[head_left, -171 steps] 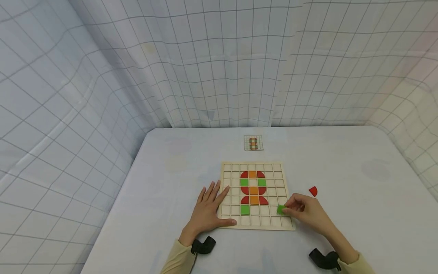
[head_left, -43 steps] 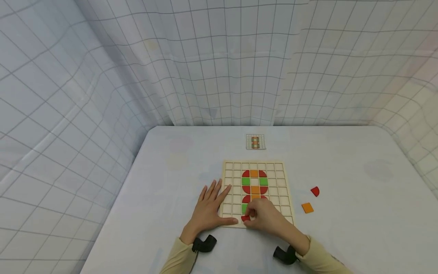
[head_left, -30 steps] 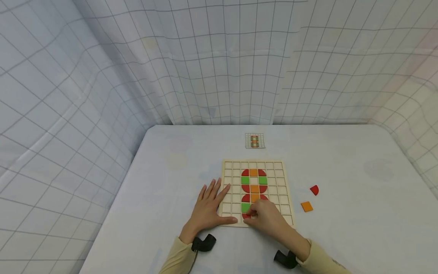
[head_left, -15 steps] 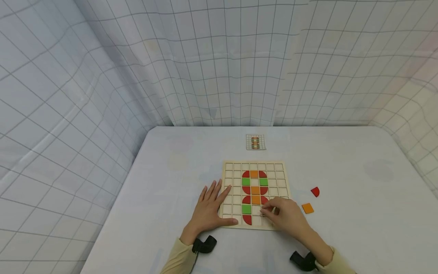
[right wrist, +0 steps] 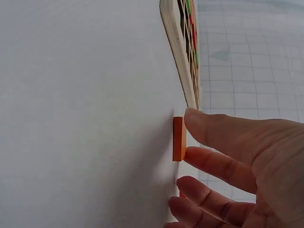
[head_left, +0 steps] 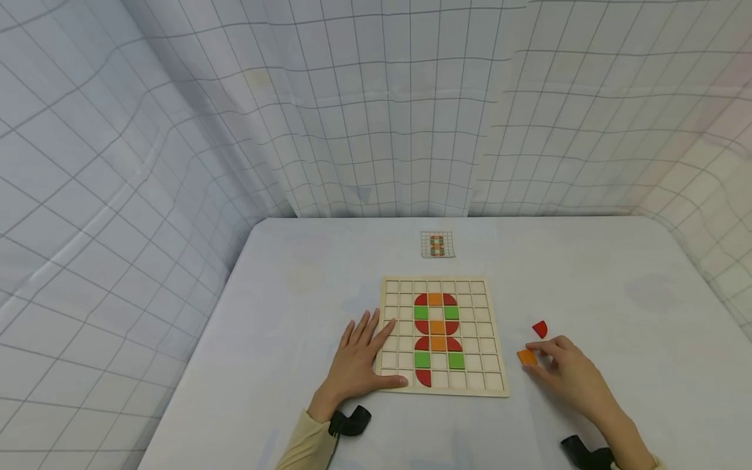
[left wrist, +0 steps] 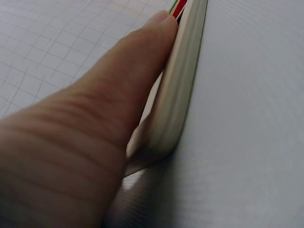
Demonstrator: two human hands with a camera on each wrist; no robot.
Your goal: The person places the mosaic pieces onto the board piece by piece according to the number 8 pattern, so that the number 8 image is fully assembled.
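My left hand point(head_left: 354, 365) lies with fingers spread on the left edge of a pale wooden grid board point(head_left: 482, 385); in the left wrist view its thumb point(left wrist: 137, 57) rests along the near edge. Right of the board, my right hand point(head_left: 572, 378) pinches an orange square tile point(head_left: 526, 357) between thumb and index finger. The right wrist view shows that orange tile point(right wrist: 178, 139) at the tabletop, its other fingers loosely bent. Red quarter-round, green square and orange square tiles sit in the board's middle columns, including a red quarter-round tile point(head_left: 423, 378) in the bottom row.
A loose red quarter-round tile point(head_left: 540, 328) lies just beyond my right hand. Behind the board is a small card point(head_left: 437, 244) printed with a coloured grid pattern. Grid-patterned white curtains point(head_left: 382, 130) hang behind and beside the white table point(head_left: 317, 281).
My right hand has placed the red quarter-round tile in the bottom row, then moved right off the board to the orange tile. The right green tile is uncovered. My left hand stays put.
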